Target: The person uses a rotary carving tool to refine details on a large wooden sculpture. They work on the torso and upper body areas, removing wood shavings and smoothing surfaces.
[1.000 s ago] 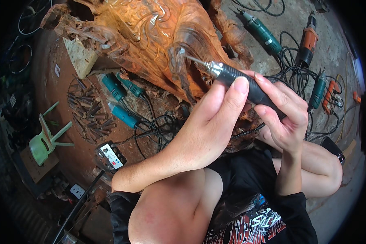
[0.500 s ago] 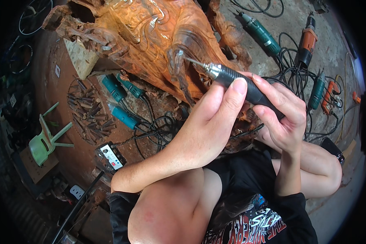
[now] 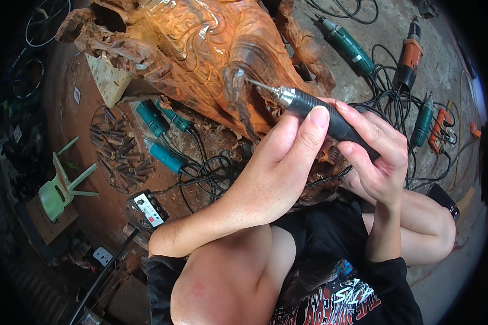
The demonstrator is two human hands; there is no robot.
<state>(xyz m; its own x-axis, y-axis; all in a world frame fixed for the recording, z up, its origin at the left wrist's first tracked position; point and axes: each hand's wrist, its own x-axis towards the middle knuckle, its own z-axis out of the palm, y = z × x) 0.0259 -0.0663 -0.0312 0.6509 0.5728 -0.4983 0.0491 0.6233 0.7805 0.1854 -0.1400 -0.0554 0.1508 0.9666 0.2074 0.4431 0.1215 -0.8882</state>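
Note:
A black rotary carving handpiece (image 3: 305, 103) with a silver collet is held between both my hands, tilted so its thin metal bit (image 3: 261, 85) points to the upper left. My left hand (image 3: 290, 154) is closed on its front part, the thumb lying along the grip. Behind it, my right hand (image 3: 382, 143) has its fingers wrapped round the rear of the body. The bit's tip is at a dark ridge of a large reddish-brown wood carving (image 3: 200, 70); whether it touches cannot be made out. Relief folds and glossy patches cover the carving.
Green power tools (image 3: 348, 47) and an orange-and-black one (image 3: 410, 54) lie among tangled black cables at right. More teal tools (image 3: 165, 157) lie left of the carving, near a pile of bits (image 3: 119, 149), a white control box (image 3: 148, 210) and a green plastic stool (image 3: 57, 189).
The nose of the handpiece and its bit have dipped very slightly toward me. Both hands keep the same grip, and the carving stays in place.

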